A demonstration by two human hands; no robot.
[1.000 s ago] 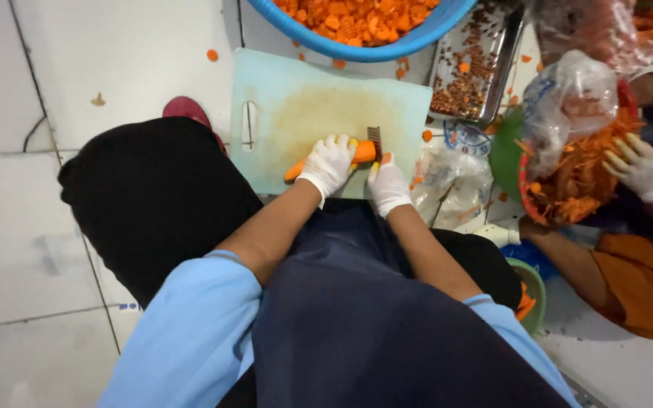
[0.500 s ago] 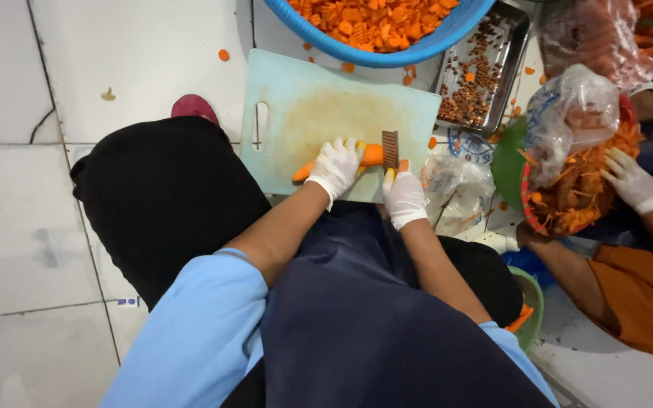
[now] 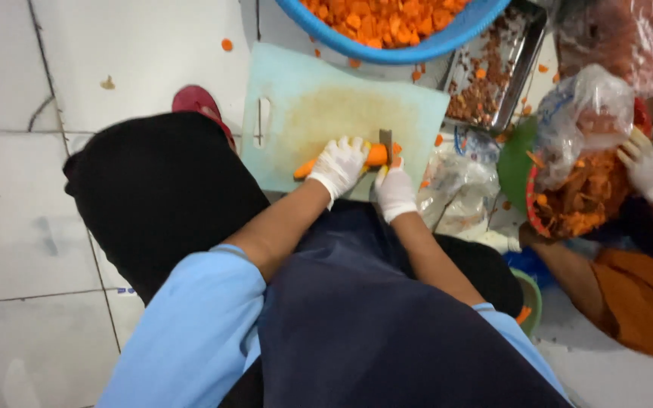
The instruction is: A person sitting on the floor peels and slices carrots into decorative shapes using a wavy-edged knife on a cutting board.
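A peeled orange carrot (image 3: 377, 156) lies across the near edge of a pale green cutting board (image 3: 319, 106) on the tiled floor. My left hand (image 3: 339, 164), in a white glove, presses down on the carrot's middle. My right hand (image 3: 394, 189), also gloved, grips a knife (image 3: 386, 143) whose blade stands upright against the carrot's right end. My forearms reach forward over my dark apron and black-clad knee.
A blue basin (image 3: 417, 30) of chopped carrot sits beyond the board. A metal tray (image 3: 496, 72) of scraps lies to its right. Clear plastic bags (image 3: 455, 181) lie beside the board. At right another person's gloved hand (image 3: 645, 168) holds a bag over a basket of peelings (image 3: 580, 200).
The view has drifted slightly. My right hand has brought the knife from just right of the carrot onto its right end; my left hand stays on the carrot.
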